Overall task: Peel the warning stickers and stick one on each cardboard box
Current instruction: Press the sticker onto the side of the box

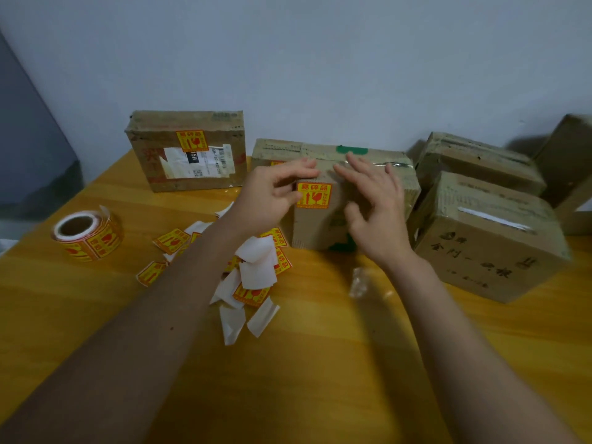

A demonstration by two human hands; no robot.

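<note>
Now both hands hover open-fingered at the middle box [323, 225]: left hand [272, 200]; right hand [374, 206]. Its yellow sticker [314, 195] sits between them; neither hand grips anything.

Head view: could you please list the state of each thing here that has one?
Middle box: upright, sticker on its front.
Leaning box: against the wall, sticker on it.
Front right box: no sticker visible.
Sticker roll: on its side, partly unrolled.
Backing papers: peeled, piled on the table.
Left hand: open, at the sticker.
Right hand: open, by the middle box.
</note>
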